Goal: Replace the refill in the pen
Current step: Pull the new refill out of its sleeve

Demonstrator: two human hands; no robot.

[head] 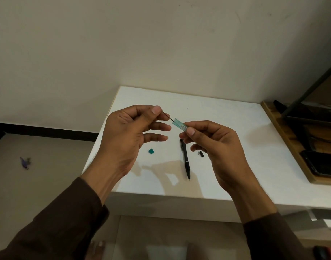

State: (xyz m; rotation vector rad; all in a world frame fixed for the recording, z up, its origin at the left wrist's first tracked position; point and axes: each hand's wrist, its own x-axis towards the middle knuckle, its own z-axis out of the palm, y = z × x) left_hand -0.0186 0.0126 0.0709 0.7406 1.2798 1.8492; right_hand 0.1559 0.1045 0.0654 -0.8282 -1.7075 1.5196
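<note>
Left hand (129,136): thumb and forefinger pinched on a thin dark lead (167,116), held up above the white table (226,117). Other fingers spread loose. The lead's far end still sits in the mouth of the case.

Green cap (151,151): lies on the table, near-left of the pen, apart from everything. Probably the case's lid, though this is inferred from colour only.

Lead case (180,125): small translucent green tube, tilted, open end toward the left hand. Right hand (215,145) clamps its lower end between thumb and fingertips. The hands are close together, not touching; joined only through the lead.

Pen (185,158): black, flat on the table below the hands, tip toward the near edge. A small dark part (201,154) lies just right of it, likely its end cap.

Risks, as judged:
- The lead looks very thin; any sideways bend while it is still partly inside the case would snap it. Pull should stay in line with the case.
- Case is open and tilted; tipping the mouth lower could spill any remaining leads.
- Small dark part and green cap are loose; a sleeve sweep could knock them to the floor.
- Feeding the lead into the pen needs steady alignment, or it breaks at the opening.
</note>
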